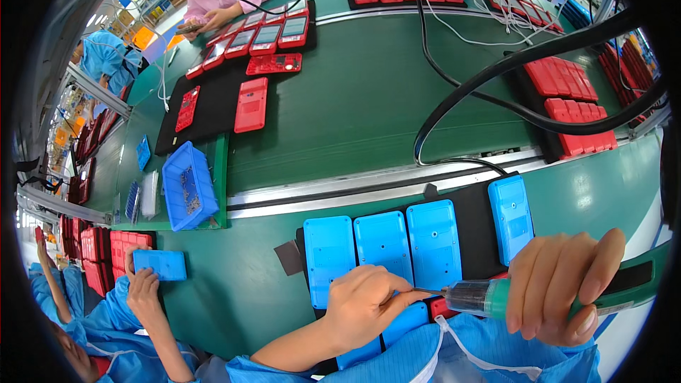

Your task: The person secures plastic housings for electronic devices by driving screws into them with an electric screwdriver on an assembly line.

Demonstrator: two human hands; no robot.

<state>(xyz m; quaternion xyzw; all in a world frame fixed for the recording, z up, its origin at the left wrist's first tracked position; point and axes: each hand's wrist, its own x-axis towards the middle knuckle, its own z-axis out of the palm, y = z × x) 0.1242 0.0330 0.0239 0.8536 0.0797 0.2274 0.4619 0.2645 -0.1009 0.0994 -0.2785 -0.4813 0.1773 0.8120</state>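
My right hand (557, 287) is wrapped round a green electric screwdriver (479, 296) with a clear nose, held nearly level and pointing left. At its thin bit, my left hand (369, 306) pinches thumb and forefinger together; anything between those fingertips is too small to make out. Beyond my hands, several blue plastic housings (434, 241) with small holes lie side by side on a black mat (469, 221). One more blue housing (510, 213) is apart at the right end. Below my left hand, other blue housings (406, 326) and a red piece (441, 308) are partly hidden.
A blue bin (196, 220) of small metal parts stands left on the green table (262, 241). Beyond the metal rail, red housings (251, 105) lie on black mats. A black cable (461, 92) loops across the right. At left, a co-worker's hand (145, 298) holds a blue housing (162, 265).
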